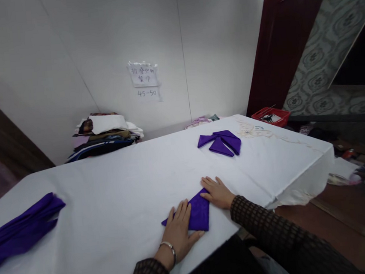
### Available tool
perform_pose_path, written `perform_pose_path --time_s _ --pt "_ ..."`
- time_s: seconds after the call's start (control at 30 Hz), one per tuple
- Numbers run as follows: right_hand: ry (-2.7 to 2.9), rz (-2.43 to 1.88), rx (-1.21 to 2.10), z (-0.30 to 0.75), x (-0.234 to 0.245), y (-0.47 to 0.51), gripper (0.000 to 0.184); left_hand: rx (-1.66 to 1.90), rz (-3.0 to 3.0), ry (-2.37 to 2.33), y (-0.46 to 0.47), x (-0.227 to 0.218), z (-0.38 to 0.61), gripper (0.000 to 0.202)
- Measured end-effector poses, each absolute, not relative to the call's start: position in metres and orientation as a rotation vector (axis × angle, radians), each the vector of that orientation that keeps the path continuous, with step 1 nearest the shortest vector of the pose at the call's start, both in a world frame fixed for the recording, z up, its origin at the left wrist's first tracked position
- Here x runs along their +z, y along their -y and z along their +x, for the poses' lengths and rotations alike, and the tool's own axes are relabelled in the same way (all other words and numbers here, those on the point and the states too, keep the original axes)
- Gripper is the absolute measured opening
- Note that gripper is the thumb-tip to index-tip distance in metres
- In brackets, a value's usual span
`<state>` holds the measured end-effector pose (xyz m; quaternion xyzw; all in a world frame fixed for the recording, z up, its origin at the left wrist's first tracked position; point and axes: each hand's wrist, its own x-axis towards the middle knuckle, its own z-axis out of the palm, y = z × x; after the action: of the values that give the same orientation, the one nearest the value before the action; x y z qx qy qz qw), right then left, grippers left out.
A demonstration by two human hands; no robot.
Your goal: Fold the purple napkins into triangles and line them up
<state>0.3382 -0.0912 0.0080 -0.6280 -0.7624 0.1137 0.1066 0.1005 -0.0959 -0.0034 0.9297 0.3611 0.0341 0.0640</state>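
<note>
A purple cloth napkin, folded into a flat pointed shape, lies on the white tablecloth near the front edge. My left hand, with a silver bracelet at the wrist, rests flat across its left part and hides some of it. On the upper right corner lies my right hand, palm down with the fingers stretched out. Both hands press on the cloth without gripping it. Farther back sits a purple folded napkin shape with several pointed parts. Loose purple cloth is bunched at the left.
Folded clothes are piled behind the table by the wall. Two paper notes hang on the wall. A red basket stands past the far right corner. The table's right edge drops off toward the floor, where various items lie.
</note>
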Motion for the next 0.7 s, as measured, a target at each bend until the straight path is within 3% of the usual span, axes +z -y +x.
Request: perform_pose_path --time_s 0.2,0.33,0.47,0.7 --pt "2.145 -1.986 0.217 0.345 0.020 0.090 0.064 0.062 2.773 -1.112 0.098 0.003 0.102 0.080" --pt "2.208 -1.792 0.112 0.315 0.034 0.095 0.066 0.118 2.775 -1.094 0.097 -0.001 0.101 0.080" --pt "2.383 -1.569 0.233 0.286 0.031 0.098 0.067 0.145 2.783 -1.089 0.096 -0.005 0.100 0.079" --pt "2.326 -1.669 0.374 0.308 0.014 0.092 0.065 0.135 2.813 -1.090 0.097 -0.005 0.099 0.079"
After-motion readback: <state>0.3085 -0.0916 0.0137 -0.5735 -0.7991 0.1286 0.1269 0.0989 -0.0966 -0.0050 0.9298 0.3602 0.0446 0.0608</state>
